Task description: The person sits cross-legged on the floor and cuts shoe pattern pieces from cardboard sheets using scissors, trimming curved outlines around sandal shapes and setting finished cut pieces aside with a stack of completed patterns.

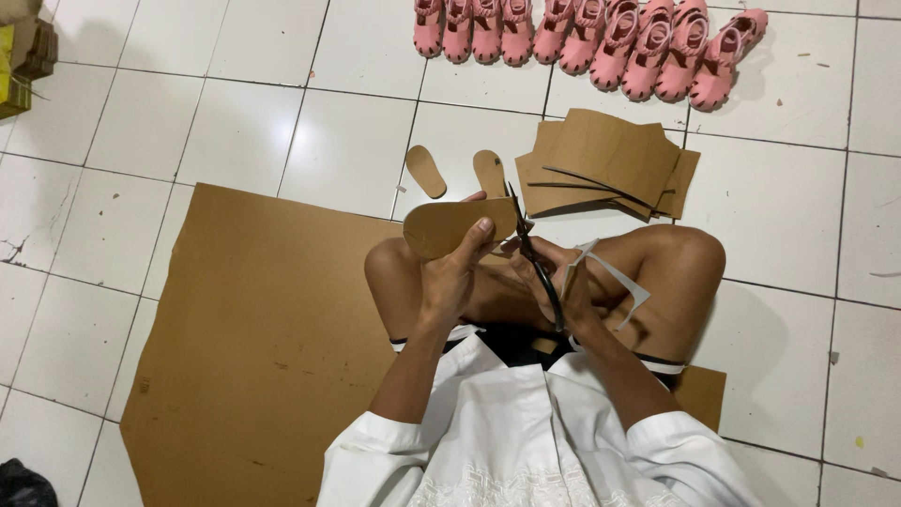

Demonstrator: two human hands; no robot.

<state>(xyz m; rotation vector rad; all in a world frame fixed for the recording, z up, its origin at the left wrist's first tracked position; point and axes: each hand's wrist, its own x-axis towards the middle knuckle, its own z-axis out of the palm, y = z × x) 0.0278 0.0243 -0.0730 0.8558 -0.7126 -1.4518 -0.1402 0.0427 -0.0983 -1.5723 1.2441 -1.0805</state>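
Seated worker viewed from the head camera, cross-legged on a white tiled floor (235,122). The large cardboard sheet (263,347) spreads from 9 o'clock to 7 o'clock of the lap, passing under the legs. A stack of cut cardboard panels (610,155) lies at 1 o'clock, and a row of pink sandals (601,38) stands beyond it at 12 to 1 o'clock. The sole-shaped cardboard piece (450,225) is held above the knees at centre frame, the left hand (450,277) clamped on it with the thumb pressed to its near face. The right hand (554,282) is closed around the handles of dark scissors (530,249), whose blades point toward 12 o'clock and meet the piece's right edge. A pale offcut strip (615,277) curls beside the right hand. Two small finished cardboard soles (427,171) (490,172) rest on the tiles at 12 o'clock. Judged good practice: turn the piece into the blades with the left hand, cutting in long strokes and keeping the thumb clear of the cutting line.
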